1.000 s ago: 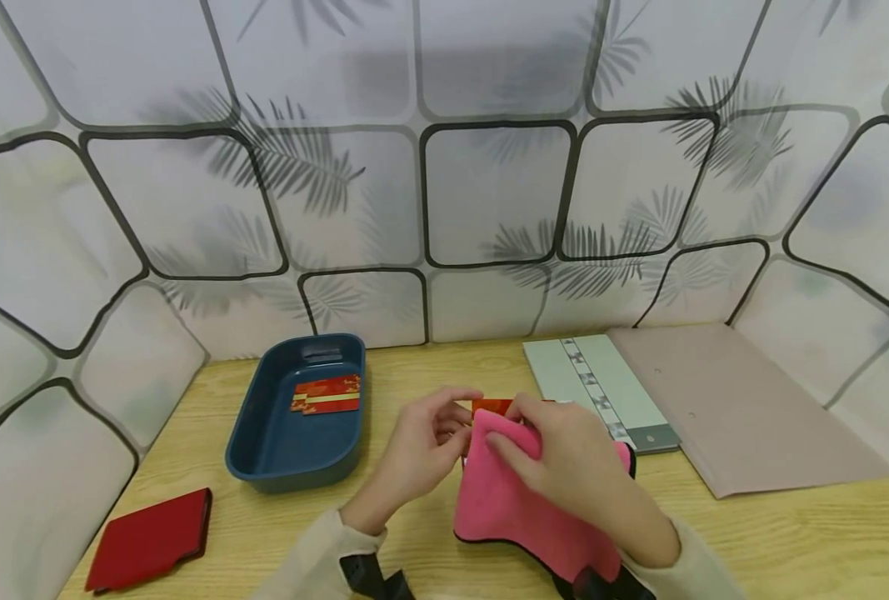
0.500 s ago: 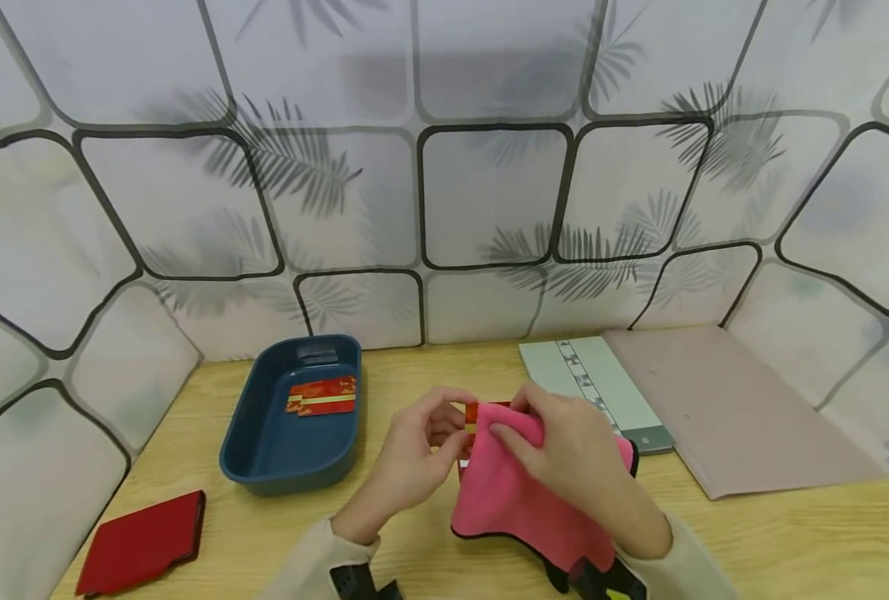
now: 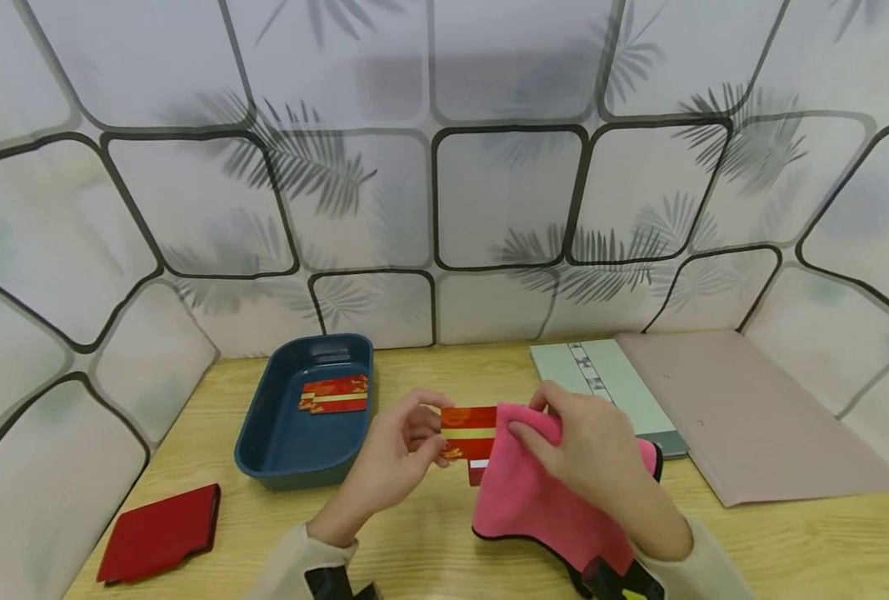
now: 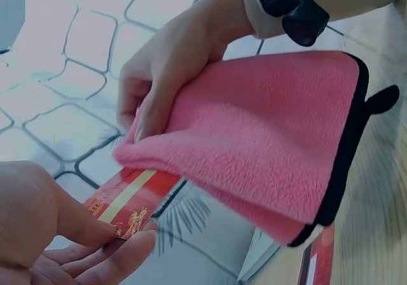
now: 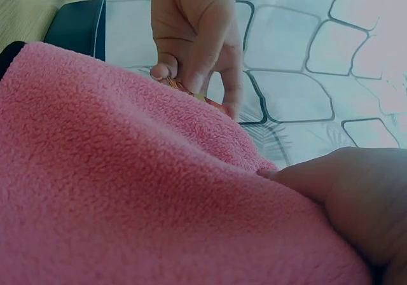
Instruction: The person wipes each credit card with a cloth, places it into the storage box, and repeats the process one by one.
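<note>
My left hand pinches the left end of a red card with a pale gold stripe, thumb against fingers. The card's right end is hidden behind a fuzzy pink cloth with black edging. My right hand grips that cloth near its upper edge, thumb on the near side. In the left wrist view the cloth hangs folded, and the card sticks out from under its fold. Below the held card, part of another red card shows beside the cloth.
A blue tray at the left holds red-and-gold cards. A red wallet-like case lies at the front left. A pale green notebook and a greyish-pink folder lie at the back right, before a patterned curtain.
The left hand has drawn leftward from the cloth with the red card, and far more of the card shows. Part of the card below is in view too. The right hand keeps gripping the cloth.
</note>
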